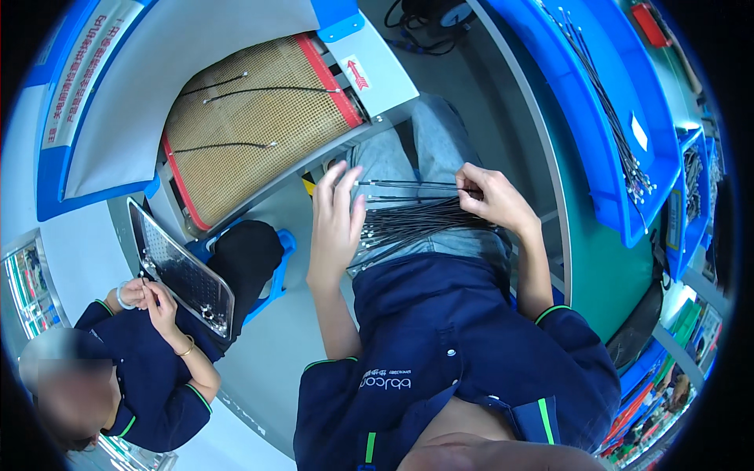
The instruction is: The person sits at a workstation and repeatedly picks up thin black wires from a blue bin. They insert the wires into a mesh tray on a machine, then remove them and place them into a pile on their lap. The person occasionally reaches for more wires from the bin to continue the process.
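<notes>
Two bare hands seen from the head camera, over a bundle of thin black cables [416, 220] lying across the lap. Left hand [336, 220] flat, fingers spread, resting on the metal-tipped cable ends; right hand [493, 196] pinching the bundle's far end. Beyond, mesh conveyor belt [251, 118] carrying three cables; at left, another person holding a perforated metal tray [181, 271].

Both hands, left hand [336, 224] and right hand [493, 198], on lap bundle of thin black cables [420, 220]; fingers seemingly pinching.
</notes>
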`<state>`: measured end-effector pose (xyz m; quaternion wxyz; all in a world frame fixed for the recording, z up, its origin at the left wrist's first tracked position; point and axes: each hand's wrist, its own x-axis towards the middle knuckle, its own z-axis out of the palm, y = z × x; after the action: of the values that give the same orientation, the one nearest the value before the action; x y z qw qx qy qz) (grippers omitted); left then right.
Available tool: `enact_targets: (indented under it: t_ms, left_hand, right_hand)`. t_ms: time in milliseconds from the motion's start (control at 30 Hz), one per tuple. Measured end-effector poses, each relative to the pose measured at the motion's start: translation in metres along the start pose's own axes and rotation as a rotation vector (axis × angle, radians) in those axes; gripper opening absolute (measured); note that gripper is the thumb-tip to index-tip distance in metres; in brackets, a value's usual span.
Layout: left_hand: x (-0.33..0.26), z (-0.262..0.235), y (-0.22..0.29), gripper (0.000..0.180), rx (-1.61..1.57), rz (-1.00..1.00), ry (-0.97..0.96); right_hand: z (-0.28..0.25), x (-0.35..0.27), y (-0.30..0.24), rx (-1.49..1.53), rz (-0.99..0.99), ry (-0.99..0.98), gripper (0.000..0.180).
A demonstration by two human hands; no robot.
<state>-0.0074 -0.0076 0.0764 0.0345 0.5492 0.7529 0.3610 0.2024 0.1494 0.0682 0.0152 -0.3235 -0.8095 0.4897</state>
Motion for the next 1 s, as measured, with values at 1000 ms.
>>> enact_targets:
  t_ms: [1000]
  left_hand:
    - [-0.02, 0.027, -0.017, 0.012, -0.208, -0.069, -0.301]
  right_hand:
    - [0.023, 0.016, -0.005, -0.244, -0.528, 0.243, 0.013]
